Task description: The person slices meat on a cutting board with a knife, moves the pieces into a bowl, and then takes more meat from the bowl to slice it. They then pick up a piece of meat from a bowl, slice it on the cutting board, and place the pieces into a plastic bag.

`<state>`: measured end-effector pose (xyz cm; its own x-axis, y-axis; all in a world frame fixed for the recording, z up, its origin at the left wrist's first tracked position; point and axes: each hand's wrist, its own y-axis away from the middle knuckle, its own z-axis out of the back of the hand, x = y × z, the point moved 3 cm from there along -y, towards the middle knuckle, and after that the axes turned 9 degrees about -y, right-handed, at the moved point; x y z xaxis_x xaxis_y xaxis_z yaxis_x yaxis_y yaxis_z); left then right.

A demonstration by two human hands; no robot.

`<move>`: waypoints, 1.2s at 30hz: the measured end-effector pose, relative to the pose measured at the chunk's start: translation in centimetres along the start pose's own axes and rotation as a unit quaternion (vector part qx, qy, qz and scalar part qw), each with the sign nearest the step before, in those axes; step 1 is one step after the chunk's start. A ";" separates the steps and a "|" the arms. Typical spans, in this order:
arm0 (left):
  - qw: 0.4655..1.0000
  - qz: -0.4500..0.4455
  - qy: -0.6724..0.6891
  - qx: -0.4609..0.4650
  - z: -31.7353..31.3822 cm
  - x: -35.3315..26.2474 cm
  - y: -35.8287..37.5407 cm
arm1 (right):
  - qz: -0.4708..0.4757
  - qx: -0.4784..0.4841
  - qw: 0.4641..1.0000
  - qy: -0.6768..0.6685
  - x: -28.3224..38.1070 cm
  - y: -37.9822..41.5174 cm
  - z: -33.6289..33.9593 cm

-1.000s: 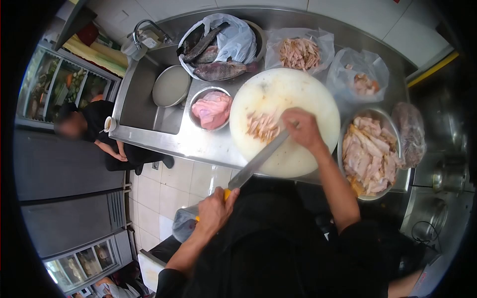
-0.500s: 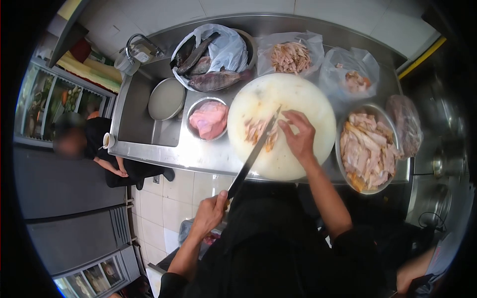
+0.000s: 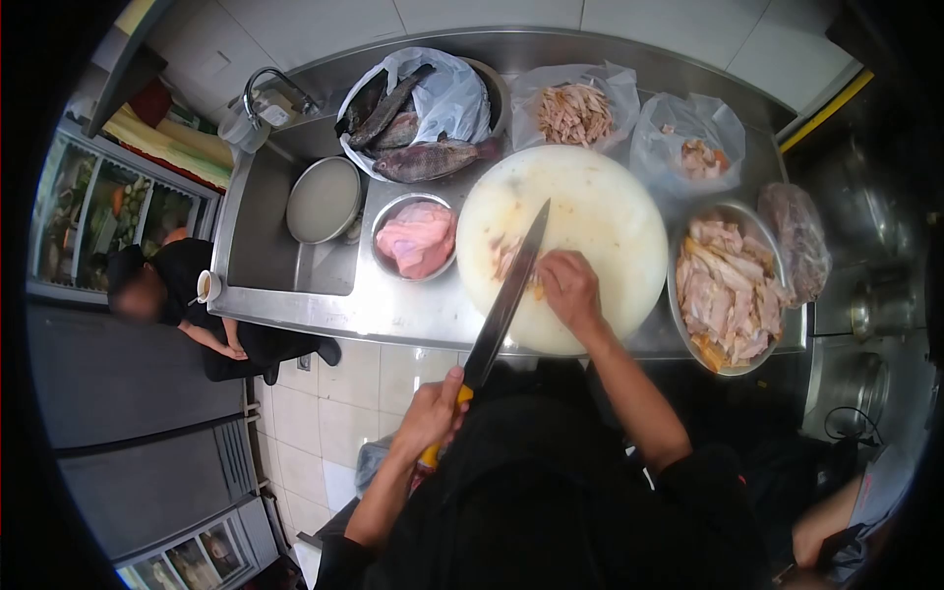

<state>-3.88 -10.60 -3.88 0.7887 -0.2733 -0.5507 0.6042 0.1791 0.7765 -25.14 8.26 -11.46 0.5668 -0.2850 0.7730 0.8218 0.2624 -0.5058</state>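
Observation:
My left hand is wrapped round the yellow handle of a long knife, whose blade points up across the round white cutting board. Cut meat strips lie on the board, partly covered by the blade. Just right of the blade, my right hand rests over the board with its fingers curled together. Whatever its fingertips hold, if anything, is hidden. To the right stands an oval metal tray of meat pieces; to the left, a metal bowl with pink meat.
Behind the board are a basin of fish in a plastic bag, a bag of meat strips and another bag. A sink is at the left. A person sits beyond it; another person's arm shows lower right.
My right hand's fingers have drawn together, and the hand has moved slightly down and left. The blade has turned a little more upright and covers more of the meat strips.

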 end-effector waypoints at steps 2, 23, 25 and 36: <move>1.000 0.004 0.013 -0.004 0.6 0.4 -0.2 | -0.013 0.011 0.999 0.034 -1.0 0.8 0.3; 0.994 0.037 0.066 0.075 1.9 3.0 -4.6 | -0.163 -0.041 0.985 0.043 0.0 -0.4 -7.4; 0.993 0.039 0.061 0.091 0.9 2.4 -4.9 | -0.163 -0.051 0.985 0.011 -0.7 -0.5 -7.6; 0.988 0.043 0.059 0.136 -0.7 -0.4 -5.8 | -0.136 -0.195 0.971 -0.005 -1.7 -0.8 -5.7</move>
<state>-7.59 -10.91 -8.40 0.8532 -0.1536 -0.4984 0.4939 -0.0689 0.8668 -26.41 3.26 -14.59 0.3264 -0.2852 0.9012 0.9018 -0.1916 -0.3873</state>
